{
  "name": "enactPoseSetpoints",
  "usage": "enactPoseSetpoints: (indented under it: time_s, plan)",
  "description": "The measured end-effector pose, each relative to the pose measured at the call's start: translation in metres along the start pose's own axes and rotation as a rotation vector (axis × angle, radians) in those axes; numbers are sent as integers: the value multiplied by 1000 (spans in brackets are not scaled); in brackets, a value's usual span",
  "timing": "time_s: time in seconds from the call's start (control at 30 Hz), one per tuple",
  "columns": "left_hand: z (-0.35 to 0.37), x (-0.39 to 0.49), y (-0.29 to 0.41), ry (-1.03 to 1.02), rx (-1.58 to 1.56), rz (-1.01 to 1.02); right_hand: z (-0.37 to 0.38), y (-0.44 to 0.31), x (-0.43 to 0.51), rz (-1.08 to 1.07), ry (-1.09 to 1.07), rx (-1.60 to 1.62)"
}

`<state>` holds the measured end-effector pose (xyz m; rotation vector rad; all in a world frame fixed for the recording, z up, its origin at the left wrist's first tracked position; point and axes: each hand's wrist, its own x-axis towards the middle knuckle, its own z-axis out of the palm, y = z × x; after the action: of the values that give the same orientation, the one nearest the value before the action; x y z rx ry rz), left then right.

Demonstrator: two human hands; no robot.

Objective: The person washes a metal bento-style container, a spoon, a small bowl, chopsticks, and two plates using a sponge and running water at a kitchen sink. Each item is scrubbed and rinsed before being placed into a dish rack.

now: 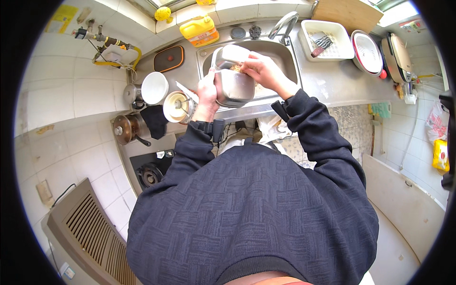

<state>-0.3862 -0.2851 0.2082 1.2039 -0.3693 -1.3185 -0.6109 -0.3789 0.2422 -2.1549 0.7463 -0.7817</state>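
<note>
My left hand [207, 91] grips the side of a stainless-steel container [235, 87], tilted above the sink [286, 53]. Its shiny metal shows two rounded sections, with a pale rim along the far left. At the gap between them, my right hand [262, 71] has its fingers bent around a yellowish-brown clump [235, 68]. Whether this is a scourer or food is unclear. Much of the clump and the basin floor are hidden behind my hands and the container.
Left of the sink stand a white bowl [155, 88], a cream bowl [175, 106] and a lidded pot [123, 129]. A yellow jug [199, 31] sits behind. The faucet [285, 26] arches over the basin's far right; a white plastic basin [343, 51] holds a spatula [321, 46].
</note>
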Motion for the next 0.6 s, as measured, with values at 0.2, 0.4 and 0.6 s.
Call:
enactPoseSetpoints:
  time_s: [0.2,0.4,0.6]
  plan:
    - [-1,-5,14,38,-8,6,-15,47,-44,31,-28,-205]
    - [-6,9,32,50,192,161,-29,65,-44,190,403,-79]
    - [-8,18,1,47,280,49,1,23,23,188,638,149]
